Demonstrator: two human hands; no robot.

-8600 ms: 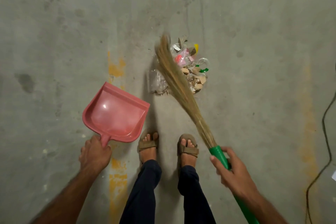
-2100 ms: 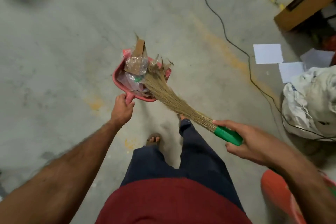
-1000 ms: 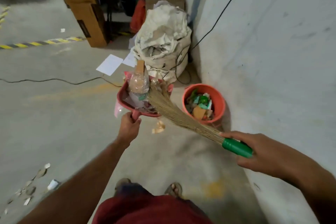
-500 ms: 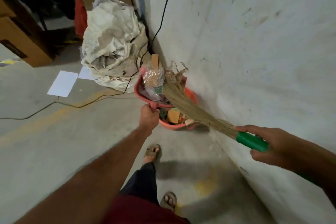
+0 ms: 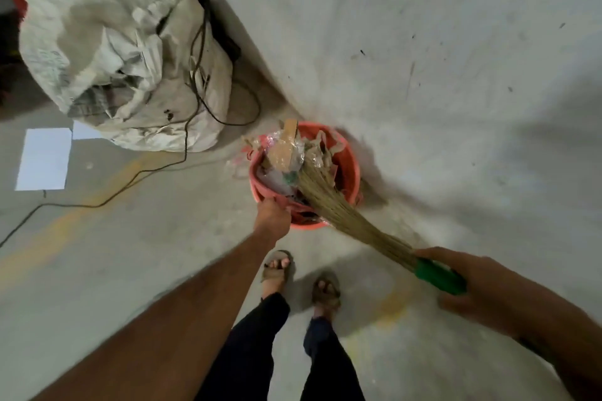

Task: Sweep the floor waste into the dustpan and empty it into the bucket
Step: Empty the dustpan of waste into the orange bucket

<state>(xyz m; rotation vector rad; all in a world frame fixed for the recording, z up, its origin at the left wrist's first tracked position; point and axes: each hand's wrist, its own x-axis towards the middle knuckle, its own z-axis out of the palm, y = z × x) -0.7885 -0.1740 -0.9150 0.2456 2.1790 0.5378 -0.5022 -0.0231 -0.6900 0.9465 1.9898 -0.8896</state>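
A pale wall (image 5: 456, 58) filled the right and upper right of the frame, meeting the grey floor (image 5: 114, 254) along a line that ran down from the top centre. In the upper left a big crumpled white sack (image 5: 107, 42) sat on the floor, with a black cable (image 5: 195, 52) draped over it and trailing off toward the left edge. Just below the sack, at the left, lay a white sheet (image 5: 44, 158) flat on the floor.

At the centre stood the orange bucket (image 5: 348, 169), close against the wall. The pink dustpan (image 5: 260, 179) was held over the bucket's left side, heaped with waste (image 5: 283, 153): clear plastic wrap, a cardboard strip standing up, and bits of paper. How far the pan was tipped could not be told through the blur.

The left hand (image 5: 272, 216), reaching up from the lower left, gripped the dustpan's handle, fingers curled round it. The broom (image 5: 338, 205) ran diagonally from the lower right, its straw head pressed on the waste in the pan. The right hand (image 5: 482, 286), at the right edge, held the broom's green grip, fingers wrapped round it.

Two sandalled feet (image 5: 277, 270) stood just below the bucket.
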